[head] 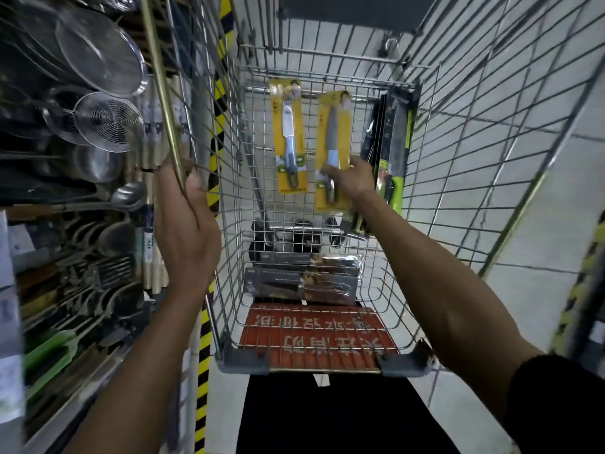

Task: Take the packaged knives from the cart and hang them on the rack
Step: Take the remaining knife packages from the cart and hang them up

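The person is leaning over a wire cart (386, 283), and the left hand (186, 224) is gripping the brass-coloured rail (160, 80) along the cart's left edge, fingers (196, 185) curling round it. The right hand (355, 180) is reaching deep into the basket and is pinching the nearer yellow knife pack (332, 126) low down, around the knife's handle, thumb and fingertips closing on the card. A second yellow knife pack (288, 136) is lying just to its left on the basket floor, apart from the hand. Green and black knife packs (393, 149) are leaning against the cart's right wall, just beside the right wrist; whether the hand is touching them cannot be told. Grey knife packs (304, 280) are lying across the near end of the basket, beyond a red sign (314, 335) on the folded seat flap. To the left of the cart, a rack (85, 385) is carrying kitchenware, with mesh strainers (98, 54) and a ladle (127, 194) hanging close to the left hand. Pale tiled floor (523, 178) is showing through the wire on the right.
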